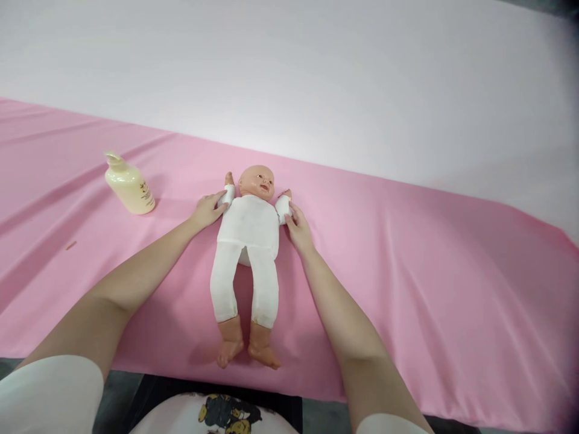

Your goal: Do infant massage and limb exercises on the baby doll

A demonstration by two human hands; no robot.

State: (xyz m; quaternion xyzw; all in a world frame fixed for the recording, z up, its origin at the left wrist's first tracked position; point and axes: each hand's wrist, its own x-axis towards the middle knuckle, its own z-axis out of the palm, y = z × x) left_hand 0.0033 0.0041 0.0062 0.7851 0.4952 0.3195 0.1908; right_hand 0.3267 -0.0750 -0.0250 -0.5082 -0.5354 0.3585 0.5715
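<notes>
Doll (248, 241) one, bottle (130, 185) one, two hands touching doll

No words, brands or numbers can be read anywhere in the frame. The cream bottle (130, 185) at the upper left of the frame carries a small dark mark on its side, but it is too small and blurred to make out as letters. At the bottom centre of the frame, the white shirt (212, 417) of the person shows a printed cartoon picture in black and yellow; no lettering can be made out on it. The doll (248, 253) in the middle of the frame has plain white clothes with no label showing, and the pink sheet (407, 253) bears no print or sign.
</notes>
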